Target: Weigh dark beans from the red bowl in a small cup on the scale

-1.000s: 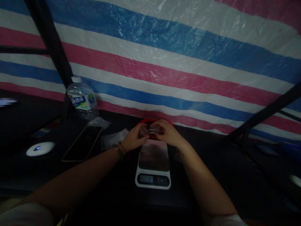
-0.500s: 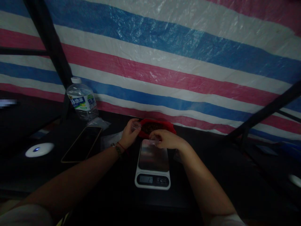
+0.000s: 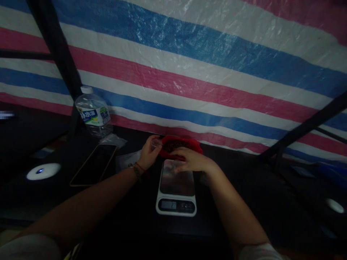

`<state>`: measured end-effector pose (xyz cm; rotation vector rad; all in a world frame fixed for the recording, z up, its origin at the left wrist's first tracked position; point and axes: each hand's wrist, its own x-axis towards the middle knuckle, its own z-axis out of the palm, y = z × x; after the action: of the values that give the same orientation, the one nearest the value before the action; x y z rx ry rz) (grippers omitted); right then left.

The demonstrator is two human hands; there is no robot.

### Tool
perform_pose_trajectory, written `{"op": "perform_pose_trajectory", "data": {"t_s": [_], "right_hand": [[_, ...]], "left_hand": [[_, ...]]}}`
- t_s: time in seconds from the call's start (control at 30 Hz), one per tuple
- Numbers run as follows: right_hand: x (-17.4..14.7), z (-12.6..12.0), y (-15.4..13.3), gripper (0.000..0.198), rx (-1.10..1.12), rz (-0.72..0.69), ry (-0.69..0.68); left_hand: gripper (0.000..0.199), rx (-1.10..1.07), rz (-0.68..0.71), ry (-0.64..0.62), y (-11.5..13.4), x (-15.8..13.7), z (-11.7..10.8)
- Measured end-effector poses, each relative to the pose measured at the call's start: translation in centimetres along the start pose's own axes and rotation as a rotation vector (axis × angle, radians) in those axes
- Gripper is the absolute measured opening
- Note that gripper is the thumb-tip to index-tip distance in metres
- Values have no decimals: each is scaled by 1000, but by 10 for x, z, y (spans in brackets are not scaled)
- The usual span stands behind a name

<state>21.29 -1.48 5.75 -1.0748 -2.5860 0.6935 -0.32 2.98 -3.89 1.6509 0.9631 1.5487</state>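
Scale (image 3: 177, 184) lit up and ready, its dim digits too faint for me to read for sure, lies on the tabletop (image 3: 252, 184) just below the right hand (image 3: 191, 160). That hand has its fingers and thumb spread apart, fingertips at the near rim of a red container (image 3: 199, 146); I can make out nothing gripped there. The left hand (image 3: 148, 154) is closed around a small clear cup (image 3: 156, 144), held just beside the container's left edge.

I'd call it partway along: the cup is picked up and the scale is on, but plenty of dark bits (image 3: 171, 145) lie loose in the container, just ahead of the right hand. Whether any are in the cup I can't tell — too small, too dark.

Left of the left hand lie a clear bag (image 3: 128, 159) and a phone (image 3: 94, 164); farther off stands a capped clear bottle (image 3: 93, 115) — no liquid that I can see.
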Motion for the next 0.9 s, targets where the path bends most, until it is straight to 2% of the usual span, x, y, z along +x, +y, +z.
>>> {"op": "perform_pose_trajectory", "data": {"t_s": [0.07, 0.13, 0.23, 0.33, 0.47, 0.67, 0.9], "right_hand": [[3, -8, 6, 39, 26, 15, 118], [13, -12, 15, 28, -17, 41, 177], [36, -8, 28, 29, -140, 87, 92], [58, 3, 38, 40, -223, 173, -25], [75, 14, 47, 52, -287, 231, -67], [76, 10, 57, 38, -260, 146, -77], [61, -5, 63, 30, -416, 248, 15]], "left_hand": [[43, -10, 16, 10, 2, -1, 0], [42, 10, 26, 11, 4, -2, 0], [42, 54, 40, 14, 6, -3, 0], [42, 60, 51, 15, 5, -3, 0], [40, 76, 55, 2, 6, -3, -1], [37, 95, 30, -10, 11, -3, -1], [38, 78, 21, 10, 8, -2, 1]]}}
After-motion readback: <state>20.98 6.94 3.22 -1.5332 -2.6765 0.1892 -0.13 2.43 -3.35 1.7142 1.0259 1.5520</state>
